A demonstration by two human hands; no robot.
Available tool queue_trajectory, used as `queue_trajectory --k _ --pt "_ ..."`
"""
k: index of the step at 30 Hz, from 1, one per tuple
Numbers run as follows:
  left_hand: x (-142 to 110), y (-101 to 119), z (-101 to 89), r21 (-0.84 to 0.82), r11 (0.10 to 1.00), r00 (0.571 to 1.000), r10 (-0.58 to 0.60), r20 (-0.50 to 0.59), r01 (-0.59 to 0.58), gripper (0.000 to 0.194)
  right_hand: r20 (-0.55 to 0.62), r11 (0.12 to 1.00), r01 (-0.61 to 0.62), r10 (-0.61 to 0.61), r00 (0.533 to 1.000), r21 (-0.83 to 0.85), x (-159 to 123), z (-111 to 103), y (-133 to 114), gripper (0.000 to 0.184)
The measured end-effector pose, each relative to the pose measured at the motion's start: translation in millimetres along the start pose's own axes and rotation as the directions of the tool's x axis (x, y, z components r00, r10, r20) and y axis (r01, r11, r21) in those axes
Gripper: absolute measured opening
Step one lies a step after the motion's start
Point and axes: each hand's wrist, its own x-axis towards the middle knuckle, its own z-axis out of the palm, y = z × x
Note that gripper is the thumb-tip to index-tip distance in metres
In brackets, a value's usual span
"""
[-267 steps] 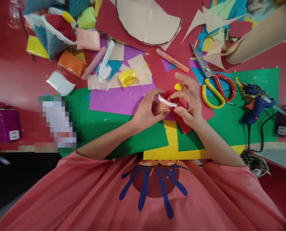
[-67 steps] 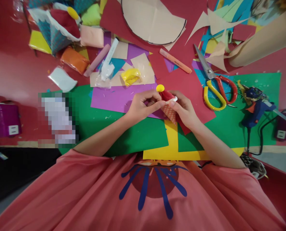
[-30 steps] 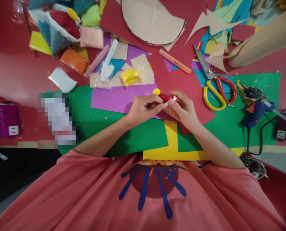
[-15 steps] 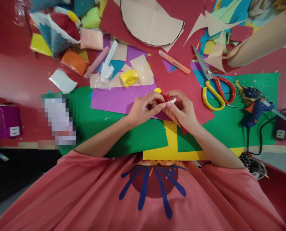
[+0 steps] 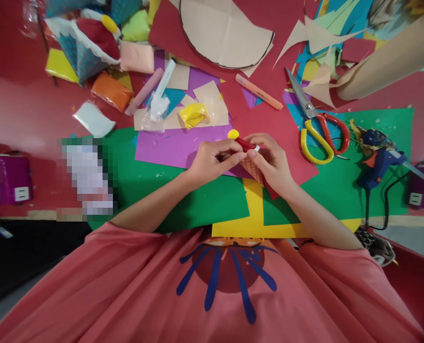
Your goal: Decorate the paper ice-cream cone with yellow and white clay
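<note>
Both my hands hold a small paper cone craft (image 5: 251, 166) over the purple sheet (image 5: 169, 147). The cone is checked orange, with a red top, a white rim and a yellow ball (image 5: 232, 134) at its tip. My left hand (image 5: 212, 159) pinches the red top from the left. My right hand (image 5: 272, 159) grips the cone's body from the right, its fingers curled round it. The cone lies tilted, with its tip pointing up and to the left.
Scissors (image 5: 317, 128) with red and yellow handles lie to the right, and a blue glue gun (image 5: 378, 159) beyond them. Green sheets (image 5: 183, 205), a yellow sheet (image 5: 254, 214) and red paper (image 5: 286, 128) cover the desk. Clay packs, a glue stick (image 5: 162, 88) and a larger cone model (image 5: 85, 40) lie at the back left.
Over the last second the cone stayed between both hands; its yellow tip shifted only slightly. Earlier, I turned the cone from upright to tilted left.
</note>
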Motion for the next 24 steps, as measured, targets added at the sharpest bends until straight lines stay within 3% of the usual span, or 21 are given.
queue_trajectory --k 4,12,18,24 --pt "1.4 0.9 -1.7 -0.010 1.000 1.000 -0.010 0.025 0.010 0.033 0.001 1.000 0.004 -0.004 1.000 -0.003 -0.2 0.4 1.5 0.022" --pt "3.6 3.8 -4.2 -0.053 0.998 0.998 -0.040 -0.040 0.038 0.033 0.008 1.000 -0.021 0.021 1.000 0.007 -1.4 -1.6 1.4 0.027" --pt "5.0 4.5 -2.9 -0.038 0.999 0.998 0.036 -0.051 -0.038 0.028 0.016 0.996 0.046 -0.045 0.999 -0.076 -1.1 -0.8 0.1 0.025" --pt "4.7 1.7 -4.7 -0.004 0.996 0.993 0.092 -0.072 -0.093 0.023 0.020 1.000 0.030 -0.030 0.999 -0.004 -1.2 -1.8 -2.1 0.028"
